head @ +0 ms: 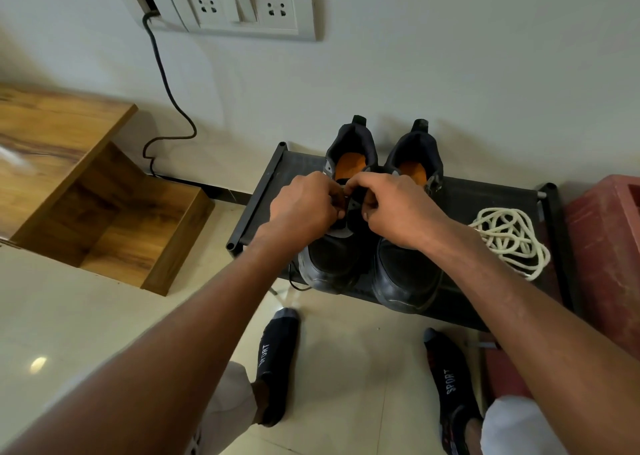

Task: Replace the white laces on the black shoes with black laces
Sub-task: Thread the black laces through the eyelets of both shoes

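Observation:
Two black shoes with orange insoles stand side by side on a low black rack [485,198], toes toward me. Both my hands work over the lace area of the left shoe [332,257]. My left hand [304,205] and my right hand [391,205] have curled fingers that pinch a black lace [346,200] near the top eyelets. A black lace end [294,283] hangs off the rack by the left shoe's toe. The right shoe [408,274] sits partly under my right wrist. A pile of white laces [509,240] lies on the rack to the right of the shoes.
A wooden open-shelf cabinet [104,212] stands on the left. A red plastic stool [609,247] sits right of the rack. On the wall above are a switch panel [242,3] and a black cable [166,84]. My feet in black socks stand on the tiled floor [69,316].

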The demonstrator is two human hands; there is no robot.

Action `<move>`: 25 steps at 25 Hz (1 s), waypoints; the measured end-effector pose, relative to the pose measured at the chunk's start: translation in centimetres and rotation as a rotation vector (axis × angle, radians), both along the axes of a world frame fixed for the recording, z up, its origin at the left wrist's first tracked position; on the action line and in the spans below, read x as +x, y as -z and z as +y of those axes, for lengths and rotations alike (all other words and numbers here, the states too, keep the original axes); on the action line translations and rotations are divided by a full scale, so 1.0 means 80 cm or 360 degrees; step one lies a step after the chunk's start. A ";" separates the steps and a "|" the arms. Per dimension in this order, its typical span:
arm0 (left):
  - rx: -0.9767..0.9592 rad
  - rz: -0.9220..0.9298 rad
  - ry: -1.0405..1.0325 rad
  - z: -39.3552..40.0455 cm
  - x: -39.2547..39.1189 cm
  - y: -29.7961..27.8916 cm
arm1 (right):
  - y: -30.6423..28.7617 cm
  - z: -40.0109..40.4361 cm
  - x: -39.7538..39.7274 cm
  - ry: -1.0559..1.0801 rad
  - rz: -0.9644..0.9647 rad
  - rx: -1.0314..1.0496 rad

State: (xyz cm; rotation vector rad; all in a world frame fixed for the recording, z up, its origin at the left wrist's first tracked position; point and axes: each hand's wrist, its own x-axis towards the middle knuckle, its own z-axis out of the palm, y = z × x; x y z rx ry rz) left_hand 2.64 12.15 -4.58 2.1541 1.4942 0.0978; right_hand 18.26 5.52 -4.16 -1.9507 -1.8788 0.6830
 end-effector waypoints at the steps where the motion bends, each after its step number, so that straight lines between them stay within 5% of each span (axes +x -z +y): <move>1: 0.0071 0.0067 -0.0005 -0.003 0.002 -0.001 | -0.001 -0.001 0.000 0.0002 0.0004 0.0000; 4: 0.0221 0.0205 0.0021 -0.009 0.006 -0.001 | -0.003 -0.003 0.000 -0.0003 -0.0003 0.0017; 17: -0.0310 -0.0138 0.0124 0.000 0.001 -0.007 | 0.002 0.000 0.000 0.0111 0.0048 -0.0005; 22: 0.0272 0.0284 0.0654 0.001 -0.009 -0.017 | 0.004 -0.009 -0.007 0.0280 -0.0043 -0.0060; 25: 0.0270 0.0251 0.0704 0.005 -0.011 -0.017 | -0.001 -0.011 -0.012 0.0303 -0.0005 0.0081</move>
